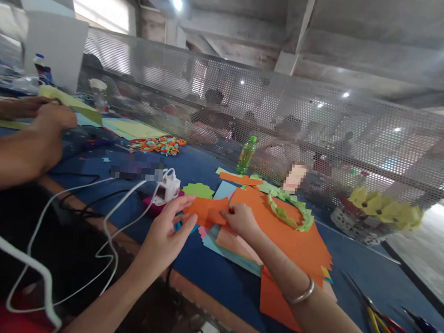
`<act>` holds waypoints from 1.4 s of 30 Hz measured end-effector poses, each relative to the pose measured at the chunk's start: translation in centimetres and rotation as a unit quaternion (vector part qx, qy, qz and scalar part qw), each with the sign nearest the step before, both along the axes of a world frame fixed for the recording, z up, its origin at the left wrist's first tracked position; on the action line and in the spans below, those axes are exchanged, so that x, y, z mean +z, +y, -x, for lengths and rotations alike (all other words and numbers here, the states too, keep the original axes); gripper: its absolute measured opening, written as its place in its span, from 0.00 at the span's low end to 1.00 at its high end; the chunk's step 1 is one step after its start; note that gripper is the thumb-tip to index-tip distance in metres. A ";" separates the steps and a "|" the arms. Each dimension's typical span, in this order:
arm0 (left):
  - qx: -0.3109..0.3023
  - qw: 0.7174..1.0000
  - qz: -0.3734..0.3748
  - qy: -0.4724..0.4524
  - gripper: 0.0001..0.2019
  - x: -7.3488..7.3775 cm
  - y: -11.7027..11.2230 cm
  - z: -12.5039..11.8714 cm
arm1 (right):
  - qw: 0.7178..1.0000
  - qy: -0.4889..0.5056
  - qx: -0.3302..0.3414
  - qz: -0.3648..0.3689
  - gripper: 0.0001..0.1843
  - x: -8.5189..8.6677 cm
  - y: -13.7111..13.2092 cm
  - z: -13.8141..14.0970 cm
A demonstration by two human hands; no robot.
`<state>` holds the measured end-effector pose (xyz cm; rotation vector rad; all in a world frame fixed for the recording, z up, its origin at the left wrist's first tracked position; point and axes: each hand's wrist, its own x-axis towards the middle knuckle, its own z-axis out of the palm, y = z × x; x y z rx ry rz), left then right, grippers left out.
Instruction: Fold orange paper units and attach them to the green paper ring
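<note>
A small piece of orange paper is held between both hands above the blue tabletop. My left hand pinches its left end, with the thumb in front and the fingers behind. At its right end, my right hand grips the paper with curled fingers; a silver bangle is on that wrist. Beneath lie large sheets of orange paper stacked with light blue and peach ones. A ring of folded green paper rests on the orange sheets. Behind the left hand is a scalloped green paper piece.
A white charger with cables stands left of the hands. Scissors lie at the right, near a basket with yellow paper. A green bottle stands by the mesh partition. At left, another person's hands hold yellow-green paper.
</note>
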<state>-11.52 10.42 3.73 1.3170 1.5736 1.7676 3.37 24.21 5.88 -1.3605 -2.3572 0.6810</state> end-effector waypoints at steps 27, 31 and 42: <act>-0.207 0.969 0.102 -0.094 0.12 2.4 4.3 -10.1 | 0.966 -0.201 0.049 -0.155 0.30 0.5 -9.0 -21.2; -0.214 0.966 0.100 -0.106 0.13 2.7 4.1 -10.1 | 0.960 -0.217 0.057 -0.169 0.24 0.5 -8.7 -20.6; -0.209 0.964 0.096 -0.132 0.20 2.4 4.2 -9.2 | 0.954 -0.225 0.148 -0.133 0.37 0.5 -12.7 -21.8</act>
